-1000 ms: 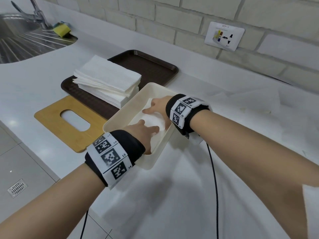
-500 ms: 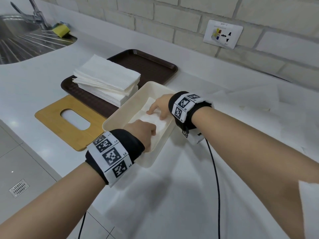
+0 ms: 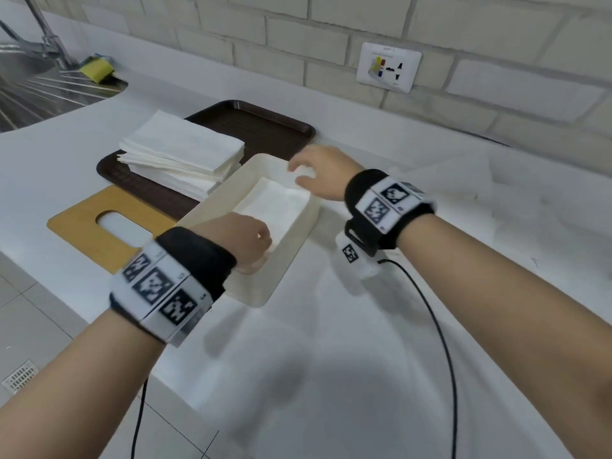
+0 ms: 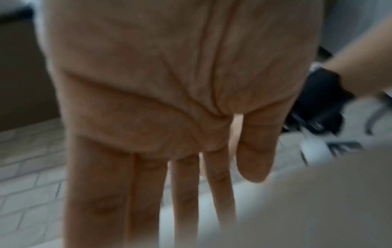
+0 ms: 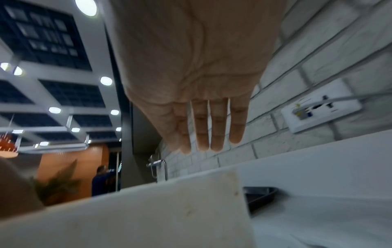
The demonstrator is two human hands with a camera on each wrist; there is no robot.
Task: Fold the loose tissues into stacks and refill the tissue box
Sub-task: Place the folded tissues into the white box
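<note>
The tissue box [image 3: 291,241] is cream-white and the folded tissues [image 3: 275,202] inside it are pure white, as is the tissue stack [image 3: 182,154] on the dark brown tray [image 3: 265,127]. The lid [image 3: 82,226] is honey-yellow wood. The wristbands [image 3: 385,207] are black, with black-and-white square code patterns. The sponge [image 3: 97,68] is yellow with green. The brick wall [image 3: 298,38] is off-white.

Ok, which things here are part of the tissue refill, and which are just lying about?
Job:
box
tissues in it
folded stack on the tray
wooden lid
loose tissues
left hand, right hand, both open

Lying about:
sponge
sink
tap
wall socket
</note>
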